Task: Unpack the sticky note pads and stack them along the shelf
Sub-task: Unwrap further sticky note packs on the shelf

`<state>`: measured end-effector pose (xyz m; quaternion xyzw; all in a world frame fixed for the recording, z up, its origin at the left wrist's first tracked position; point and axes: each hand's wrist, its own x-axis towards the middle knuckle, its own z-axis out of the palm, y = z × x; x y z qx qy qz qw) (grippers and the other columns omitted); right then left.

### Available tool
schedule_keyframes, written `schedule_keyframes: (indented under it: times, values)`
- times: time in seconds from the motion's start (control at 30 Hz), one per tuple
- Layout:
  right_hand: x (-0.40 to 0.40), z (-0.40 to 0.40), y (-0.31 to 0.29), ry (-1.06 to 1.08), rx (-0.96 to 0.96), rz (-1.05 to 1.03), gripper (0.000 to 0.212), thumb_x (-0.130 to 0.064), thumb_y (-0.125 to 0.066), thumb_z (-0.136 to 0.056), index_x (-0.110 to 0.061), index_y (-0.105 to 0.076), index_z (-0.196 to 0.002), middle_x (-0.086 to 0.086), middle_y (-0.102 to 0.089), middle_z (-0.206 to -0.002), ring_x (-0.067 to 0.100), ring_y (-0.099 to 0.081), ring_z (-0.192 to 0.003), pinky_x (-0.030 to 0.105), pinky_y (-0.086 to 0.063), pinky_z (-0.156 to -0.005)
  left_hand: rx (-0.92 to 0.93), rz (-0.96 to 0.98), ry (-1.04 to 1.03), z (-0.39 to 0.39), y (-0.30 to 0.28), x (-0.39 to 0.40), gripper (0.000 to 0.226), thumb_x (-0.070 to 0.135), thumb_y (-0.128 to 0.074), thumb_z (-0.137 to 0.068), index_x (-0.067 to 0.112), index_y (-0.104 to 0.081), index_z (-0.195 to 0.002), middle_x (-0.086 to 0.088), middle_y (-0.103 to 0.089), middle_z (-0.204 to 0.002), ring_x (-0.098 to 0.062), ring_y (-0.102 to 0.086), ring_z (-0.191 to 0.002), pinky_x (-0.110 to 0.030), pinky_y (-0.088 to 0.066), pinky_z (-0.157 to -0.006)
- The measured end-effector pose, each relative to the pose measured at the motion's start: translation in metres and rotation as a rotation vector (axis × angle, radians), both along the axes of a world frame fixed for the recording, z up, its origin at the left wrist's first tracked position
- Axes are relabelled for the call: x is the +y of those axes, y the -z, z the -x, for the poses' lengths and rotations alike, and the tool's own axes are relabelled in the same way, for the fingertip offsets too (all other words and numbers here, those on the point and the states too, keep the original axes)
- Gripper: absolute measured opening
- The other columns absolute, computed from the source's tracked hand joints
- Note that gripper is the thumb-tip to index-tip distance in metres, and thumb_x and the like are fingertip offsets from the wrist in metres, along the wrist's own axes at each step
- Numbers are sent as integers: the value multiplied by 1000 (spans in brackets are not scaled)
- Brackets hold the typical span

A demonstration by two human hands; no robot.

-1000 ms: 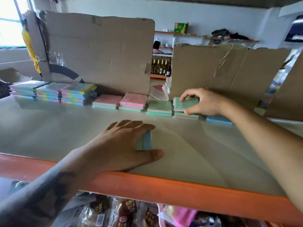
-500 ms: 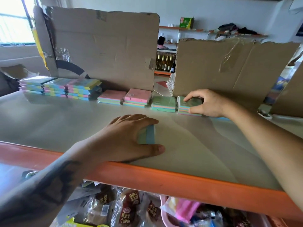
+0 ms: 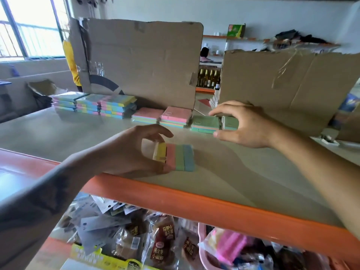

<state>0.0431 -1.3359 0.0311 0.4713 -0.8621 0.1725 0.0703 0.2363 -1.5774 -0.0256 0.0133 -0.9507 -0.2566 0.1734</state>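
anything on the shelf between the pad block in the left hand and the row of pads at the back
Nothing visible. The left hand grips the four-colour pad block near the shelf's orange front edge, and only bare shelf surface lies between it and the back row. The right hand is at the row's right end, off to the side.

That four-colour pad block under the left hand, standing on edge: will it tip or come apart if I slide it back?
The pad block stands on a narrow edge, so a high push probably topples it. Its yellow pad already leans away from the rest, so the pads are likely loose. The left hand should squeeze both ends.
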Motion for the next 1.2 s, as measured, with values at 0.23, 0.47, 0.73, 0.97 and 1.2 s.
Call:
schedule_keyframes:
  times: [0.23, 0.47, 0.73, 0.97, 1.2]
  values:
    - [-39, -64, -2, -143, -39, 2, 56, -72, -63, -75, -46, -58, -124, -26, -56, -129, 0, -50, -125, 38, -39, -112, 120, -92, 12, -17, -15, -51, 78, 68, -84, -47, 47, -58, -117, 21, -68, -106, -2, -64, -103, -40, -54, -92]
    - [-126, -127, 5, -208, -107, 11, 63, -68, -77, -75, -46, -51, -128, -29, -48, -137, -3, -43, -132, 28, -35, -113, 173, -137, 123, -48, -28, -122, 77, 57, -92, -49, 39, -62, -118, 14, -69, -111, -10, -67, -105, -35, -54, -90]
    - [-214, -170, 19, -146, -215, 53, 59, -50, -87, -75, -38, -60, -127, -23, -63, -119, -4, -56, -116, 25, -45, -103, 110, -181, 242, -80, -18, -202, 84, 46, -95, -54, 33, -57, -128, 10, -71, -112, -13, -65, -113, -46, -50, -100]
    - [-252, -166, 6, -116, -193, 58, 52, -51, -87, -73, -44, -63, -120, -25, -64, -119, -5, -56, -119, 21, -42, -105, -189, 7, 72, -105, -28, -260, 110, 91, -67, -53, 81, 4, -137, 44, -11, -153, 9, -14, -145, -29, -23, -117]
    - [-321, -112, -29, -90, -186, 113, 48, -58, -82, -65, -46, -65, -109, -14, -68, -113, 12, -62, -111, 42, -51, -101, -364, 200, -129, -127, -9, -297, 92, 112, -17, -44, 86, 2, -130, 36, -2, -160, -1, -3, -153, -36, -6, -127]
